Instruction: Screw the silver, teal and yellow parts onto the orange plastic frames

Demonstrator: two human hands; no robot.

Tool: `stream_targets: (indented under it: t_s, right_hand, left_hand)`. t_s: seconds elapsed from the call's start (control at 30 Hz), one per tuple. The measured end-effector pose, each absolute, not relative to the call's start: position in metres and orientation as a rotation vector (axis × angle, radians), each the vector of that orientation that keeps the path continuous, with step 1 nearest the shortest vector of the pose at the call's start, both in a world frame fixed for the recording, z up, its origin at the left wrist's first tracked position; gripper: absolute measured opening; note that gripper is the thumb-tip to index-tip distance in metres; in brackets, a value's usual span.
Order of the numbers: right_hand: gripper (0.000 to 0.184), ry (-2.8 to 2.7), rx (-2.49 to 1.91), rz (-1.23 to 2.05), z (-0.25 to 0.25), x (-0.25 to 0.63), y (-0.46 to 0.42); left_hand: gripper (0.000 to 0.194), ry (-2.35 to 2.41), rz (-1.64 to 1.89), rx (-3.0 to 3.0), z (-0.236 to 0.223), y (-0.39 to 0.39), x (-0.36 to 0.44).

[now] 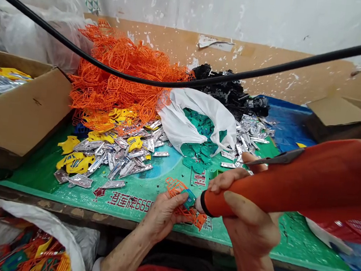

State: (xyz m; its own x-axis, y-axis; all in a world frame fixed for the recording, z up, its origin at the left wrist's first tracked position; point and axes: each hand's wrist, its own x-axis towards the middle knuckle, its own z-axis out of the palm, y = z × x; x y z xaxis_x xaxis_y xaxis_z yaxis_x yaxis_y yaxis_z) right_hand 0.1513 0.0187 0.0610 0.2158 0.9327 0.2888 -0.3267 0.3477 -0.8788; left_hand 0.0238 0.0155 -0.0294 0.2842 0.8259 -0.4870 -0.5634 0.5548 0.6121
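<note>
- While pinched in the left hand point(163, 215), a small orange plastic lattice point(185, 204) with a teal plastic tab point(189, 199) on it, just inside the front edge of the table point(65, 208), right of centre
- Right hand point(245, 210) wrapped around a thick orange tapered tool point(258, 194) with a black collar, its tip touching the teal plastic tab; exact kind of tool unclear
- Flat steel blade point(275, 158) just above the right hand's curled fingers point(227, 178)
- Along the back edge, a tall heap of orange plastic lattices point(116, 74) and a pile of glossy black plastic pieces point(226, 91)
- Mid-table, flat silver metallic pieces point(117, 155), bright yellow plastic pieces point(72, 161), and a white plastic bag point(195, 115) around teal plastic pieces point(199, 143)
- At the left and right edges, brown cardboard boxes point(19, 115) point(338, 116)
</note>
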Motion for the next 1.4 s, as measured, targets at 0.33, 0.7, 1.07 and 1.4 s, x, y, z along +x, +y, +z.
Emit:
stream_targets:
  t_s: [0.33, 0.7, 1.07, 1.4]
  right_hand:
    - [0.05, -0.975, -0.811, 0.992, 0.059, 0.15, 0.019]
    - [0.049, -0.983, -0.808, 0.984, 0.051, 0.15, 0.023]
    - [0.036, -1.078, -0.815, 1.023, 0.038, 0.153, 0.02]
    - [0.045, -0.952, -0.857, 0.863, 0.071, 0.158, 0.032]
  left_hand:
    - [0.029, 0.864, 0.95, 0.376, -0.025, 0.016, 0.023]
    - [0.03, 0.84, 0.959, 0.406, -0.025, 0.015, 0.024]
    - [0.034, 0.877, 0.972, 0.407, -0.025, 0.013, 0.024]
    - [0.023, 0.749, 1.028, 0.373, -0.031, 0.012, 0.02]
